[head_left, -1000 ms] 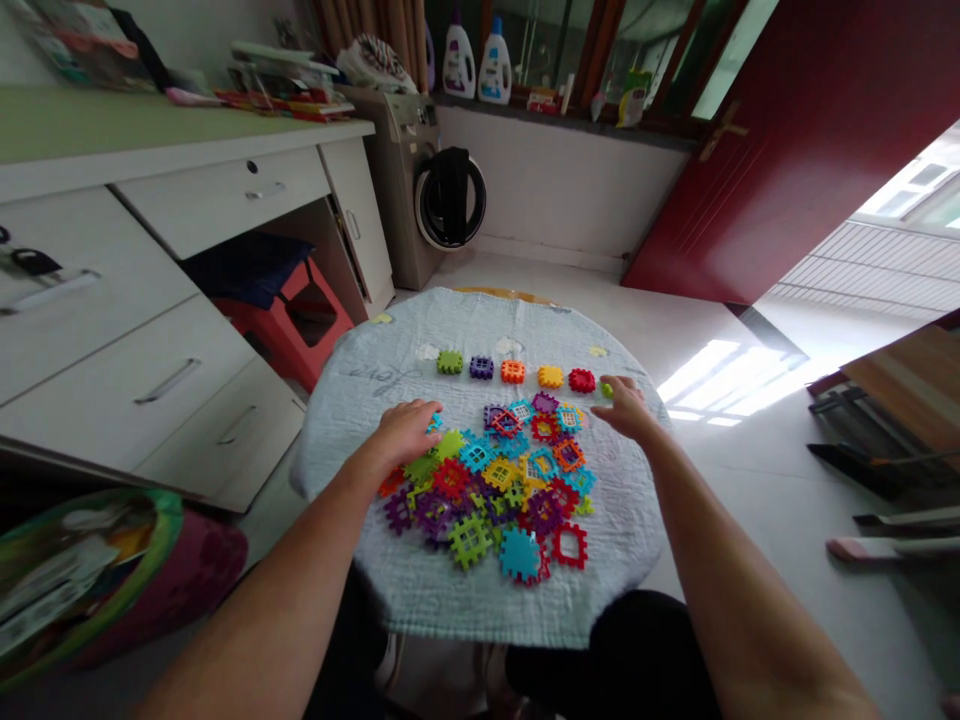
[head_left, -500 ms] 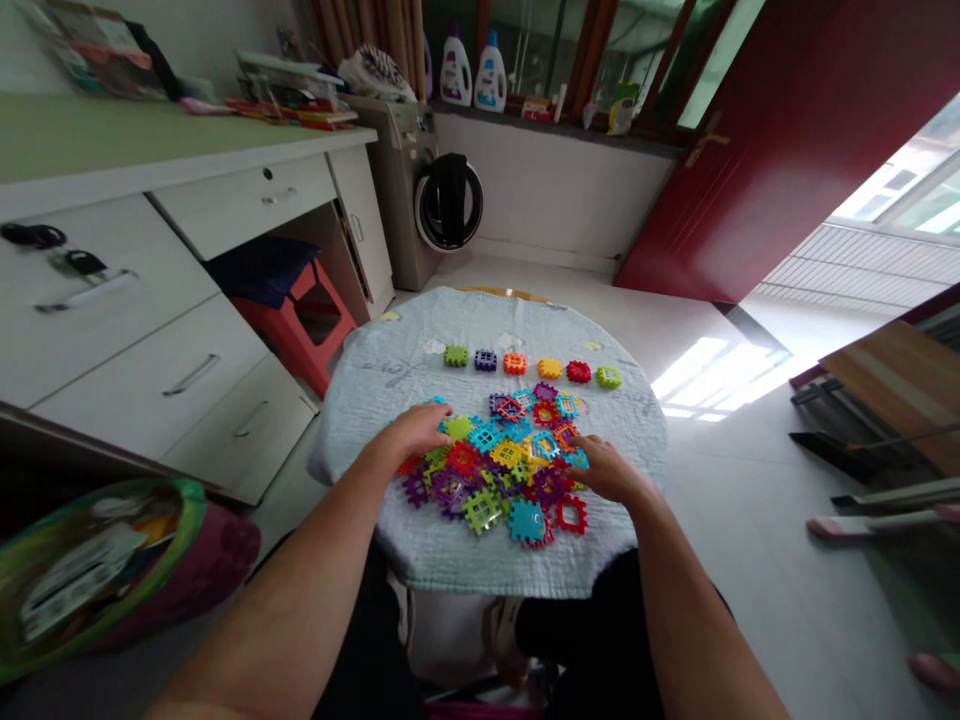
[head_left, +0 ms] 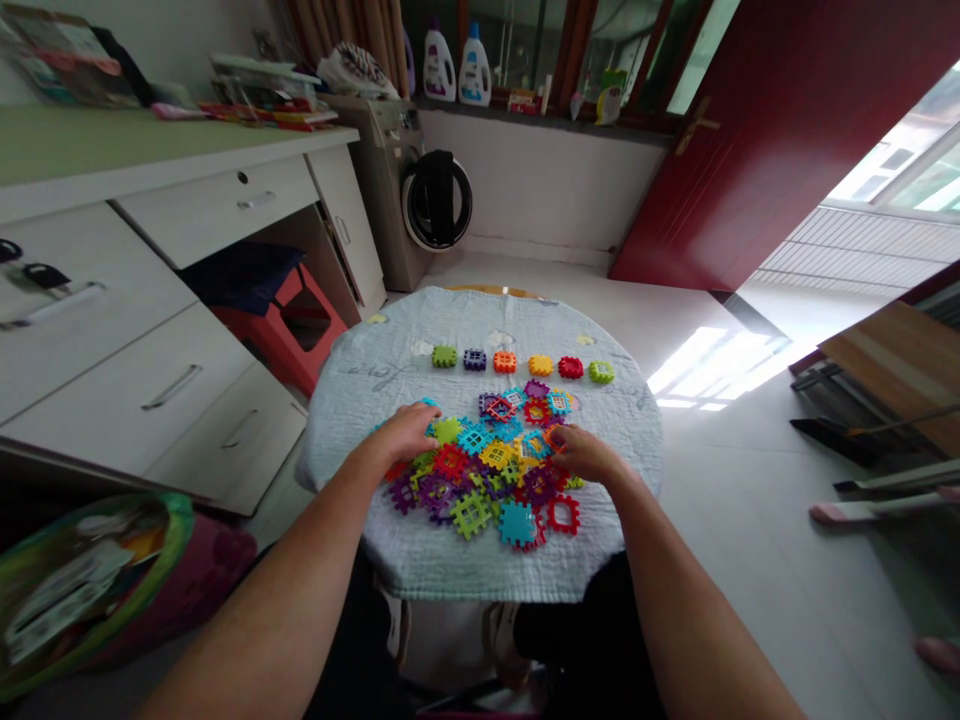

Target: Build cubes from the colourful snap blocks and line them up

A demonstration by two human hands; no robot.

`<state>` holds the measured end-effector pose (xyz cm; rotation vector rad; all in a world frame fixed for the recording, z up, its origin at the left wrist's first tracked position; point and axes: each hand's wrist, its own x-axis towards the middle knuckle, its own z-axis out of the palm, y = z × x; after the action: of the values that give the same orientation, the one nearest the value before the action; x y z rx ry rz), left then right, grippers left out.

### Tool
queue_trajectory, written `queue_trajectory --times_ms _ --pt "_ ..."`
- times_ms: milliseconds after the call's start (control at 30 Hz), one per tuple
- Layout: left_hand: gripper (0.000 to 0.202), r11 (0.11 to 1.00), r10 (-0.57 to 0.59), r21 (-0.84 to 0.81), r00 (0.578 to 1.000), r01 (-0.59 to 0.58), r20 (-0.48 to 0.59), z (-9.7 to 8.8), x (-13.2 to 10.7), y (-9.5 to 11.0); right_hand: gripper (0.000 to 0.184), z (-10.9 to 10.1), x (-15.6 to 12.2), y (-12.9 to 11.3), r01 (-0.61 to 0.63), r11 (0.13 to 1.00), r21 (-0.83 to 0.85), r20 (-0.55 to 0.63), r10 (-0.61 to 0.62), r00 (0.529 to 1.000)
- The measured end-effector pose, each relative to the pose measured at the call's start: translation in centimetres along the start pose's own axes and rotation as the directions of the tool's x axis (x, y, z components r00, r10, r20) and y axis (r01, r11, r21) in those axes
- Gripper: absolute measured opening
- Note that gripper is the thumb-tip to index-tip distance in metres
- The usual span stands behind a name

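A round table with a pale blue quilted cloth carries a heap of colourful plastic interlocking tiles. Behind the heap lies a straight row of single tiles, running from a dark green one on the left to a light green one on the right. My left hand rests on the left edge of the heap, fingers curled loosely over tiles. My right hand is on the heap's right side, fingertips pinched at an orange tile.
A white desk with drawers stands at the left, a red stool under it. A washing machine is at the back, a dark red door at the right. A colourful bag lies on the floor at the lower left.
My right hand set a light green tile at the right end of the row, then drew back to the heap and closed on an orange tile. My left hand stayed on the heap.
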<state>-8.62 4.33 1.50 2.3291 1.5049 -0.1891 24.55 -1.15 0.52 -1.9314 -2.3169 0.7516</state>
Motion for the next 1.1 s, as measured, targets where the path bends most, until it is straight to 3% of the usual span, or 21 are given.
queue_trajectory --times_ms 100,367,467,567,700,833,1100 --pt "0.053 0.995 -0.089 0.034 0.993 0.092 -0.074 0.2 0.1 -0.6 0.018 -0.4 0.2 0.3 0.037 0.999 0.035 0.04 -0.038 0.998" --pt "0.056 0.983 -0.154 -0.111 0.986 0.147 -0.056 1.2 0.8 -3.2 0.02 -1.5 2.0 2.3 -0.112 0.987 0.114 -0.214 0.134 0.968" --pt "0.056 0.982 -0.126 -0.155 0.989 0.112 -0.081 1.0 1.1 -3.2 0.028 -1.0 2.9 3.4 -0.125 0.989 0.076 -0.317 0.143 0.938" --pt "0.051 0.984 -0.064 -0.172 0.992 0.045 -0.107 0.6 1.2 -2.8 0.044 0.1 3.9 4.6 -0.063 0.998 0.005 -0.399 0.059 0.915" --pt "0.037 0.99 -0.056 -0.133 0.993 0.042 -0.105 0.3 1.0 -2.4 0.057 1.7 5.2 5.5 -0.021 1.0 -0.016 -0.408 0.012 0.913" --pt "0.025 0.991 -0.083 -0.114 0.992 0.072 -0.096 0.2 0.8 -2.2 0.059 2.3 5.8 5.6 -0.054 0.998 0.011 -0.36 0.054 0.931" --pt "0.036 0.988 -0.111 -0.125 0.975 0.088 -0.192 -0.1 0.9 -1.5 0.05 1.4 5.2 5.2 -0.196 0.981 -0.004 -0.315 0.185 0.931"
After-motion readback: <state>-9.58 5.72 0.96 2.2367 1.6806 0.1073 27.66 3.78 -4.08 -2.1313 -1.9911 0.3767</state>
